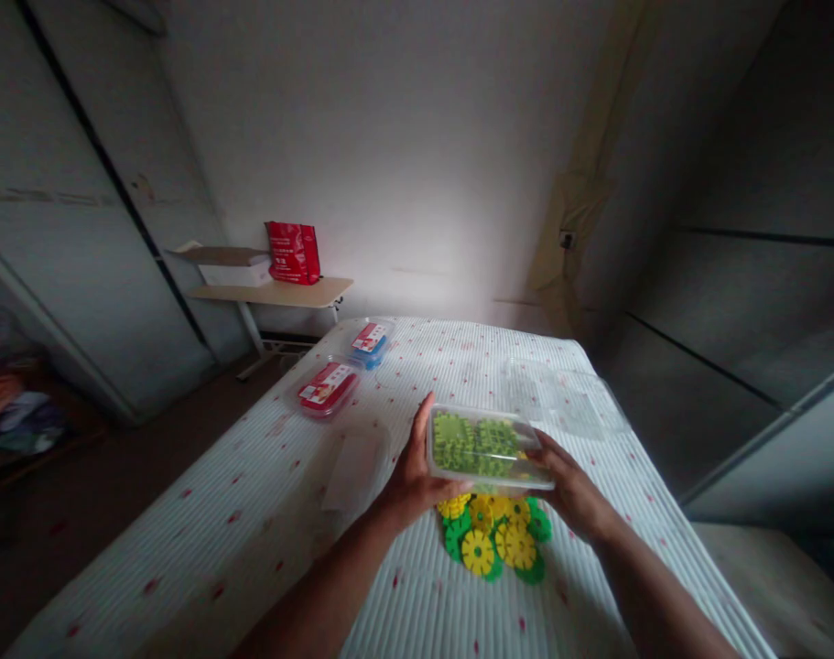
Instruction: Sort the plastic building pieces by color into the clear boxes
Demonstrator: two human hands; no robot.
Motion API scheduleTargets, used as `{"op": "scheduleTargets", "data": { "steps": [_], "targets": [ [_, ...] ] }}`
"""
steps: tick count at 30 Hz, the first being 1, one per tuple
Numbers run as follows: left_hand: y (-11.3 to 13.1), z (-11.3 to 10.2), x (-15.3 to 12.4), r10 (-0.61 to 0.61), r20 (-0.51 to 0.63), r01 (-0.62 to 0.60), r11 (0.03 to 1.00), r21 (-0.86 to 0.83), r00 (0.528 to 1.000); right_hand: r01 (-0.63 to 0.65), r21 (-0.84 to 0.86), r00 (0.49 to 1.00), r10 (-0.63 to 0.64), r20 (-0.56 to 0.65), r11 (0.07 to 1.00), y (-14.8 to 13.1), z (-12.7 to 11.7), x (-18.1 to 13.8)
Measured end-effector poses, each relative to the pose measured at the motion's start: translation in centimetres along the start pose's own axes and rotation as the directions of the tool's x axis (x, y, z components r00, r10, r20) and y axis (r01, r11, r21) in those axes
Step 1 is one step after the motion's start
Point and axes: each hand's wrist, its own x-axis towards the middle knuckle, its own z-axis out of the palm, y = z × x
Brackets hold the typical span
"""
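While left hand (408,480), right hand (576,496) clasp tub (499,474), green discs (458,439) inside.

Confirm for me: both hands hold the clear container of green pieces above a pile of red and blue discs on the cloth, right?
Not quite. The head view shows the pile of discs under the clear container is yellow and green, not red and blue. The rest stands: the left hand and right hand hold it, green pieces inside, above the cloth.

Left forearm (334,586) and right forearm (654,595) extend forward, converging. Left hand (411,476): palm facing right, fingers raised, clamped. Right hand (573,494): palm facing left, fingers curled, clamped. Hands level, apart.
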Motion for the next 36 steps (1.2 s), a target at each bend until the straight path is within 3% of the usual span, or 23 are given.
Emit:
{"op": "scheduleTargets", "data": {
  "steps": [2,4,5,7,10,12,25,31,36],
  "targets": [
    [-0.4,0.5,-0.2,0.0,-0.081,0.002,1.0,0.031,0.997,0.077,-0.195,0.986,-0.104,-0.133,0.978,0.3,-0.2,0.0],
    [-0.7,0.7,-0.3,-0.011,-0.172,0.026,0.996,0.086,0.985,0.236,-0.456,0.909,-0.36,-0.207,0.858,-0.1,-0.2,-0.3],
    [-0.8,0.6,-0.4,-0.017,-0.209,0.04,0.994,0.104,0.978,0.329,-0.566,0.848,-0.5,-0.174,0.756,-0.5,-0.1,-0.6],
    [-0.9,0.6,-0.5,-0.023,-0.249,0.052,0.992,0.112,0.968,0.513,-0.676,0.725,-0.689,0.011,0.529,-1.5,0.5,-1.4],
    [-0.9,0.6,-0.6,-0.016,-0.246,0.039,0.995,0.089,0.969,0.685,-0.662,0.601,-0.749,0.279,0.303,-2.3,2.0,-2.3],
    [-0.8,0.7,-0.7,-0.015,-0.231,0.034,0.996,0.078,0.973,0.713,-0.664,0.558,-0.755,0.344,0.224,-2.3,2.9,-2.4],
    [-0.8,0.0,-1.4,0.021,-0.176,-0.005,0.996,0.087,0.984,0.772,-0.622,0.463,-0.785,0.411,0.13,-1.9,3.7,-2.9],
    [-1.0,-0.2,-1.3,0.013,-0.186,0.008,0.994,0.113,0.982,0.771,-0.63,0.447,-0.78,0.439,0.087,-2.1,3.9,-3.1],
    [-0.8,-0.4,-1.1,-0.003,-0.164,0.001,1.0,-0.01,0.986,0.745,-0.666,0.461,-0.759,0.46,0.049,-1.8,3.5,-2.8]
  ]
}}
